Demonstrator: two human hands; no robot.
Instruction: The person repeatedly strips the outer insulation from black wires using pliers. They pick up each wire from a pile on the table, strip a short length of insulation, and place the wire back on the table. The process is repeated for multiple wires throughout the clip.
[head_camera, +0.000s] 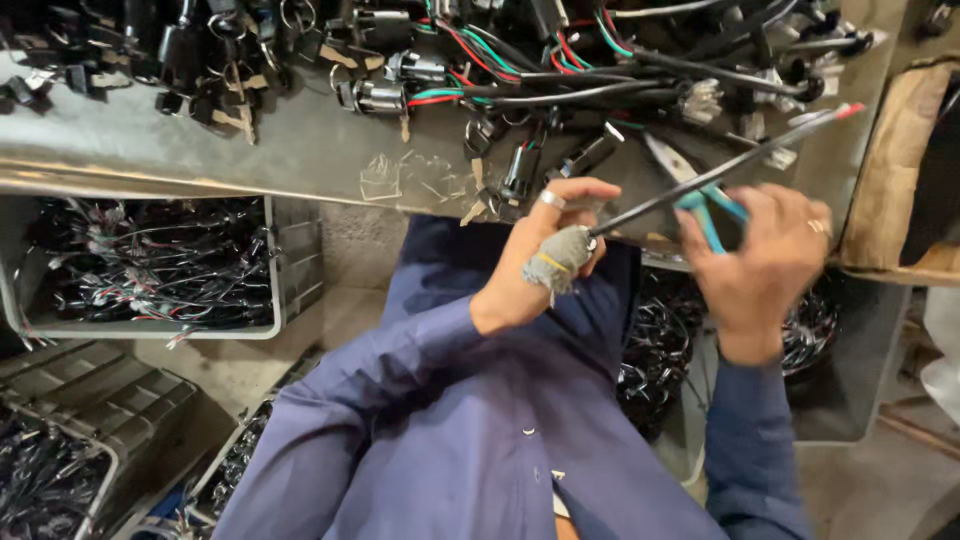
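Your left hand (545, 250) had its grip pinched on a thin black cable (720, 170), the cloth-wrapped thumb (557, 258) pressing it against the fingers so it stayed taut. The cable ran up and right to its red-tipped end (850, 110) above the desk (300, 150). Your right hand (765, 255) was closed around teal-handled pliers (705, 205), whose pale nose pointed up and left just beside the cable (whether it touched the cable, I could not tell). Key switches and wire harnesses (520, 70) lay heaped on the desk within reach; grey crates (290, 250) of wiring sat below.
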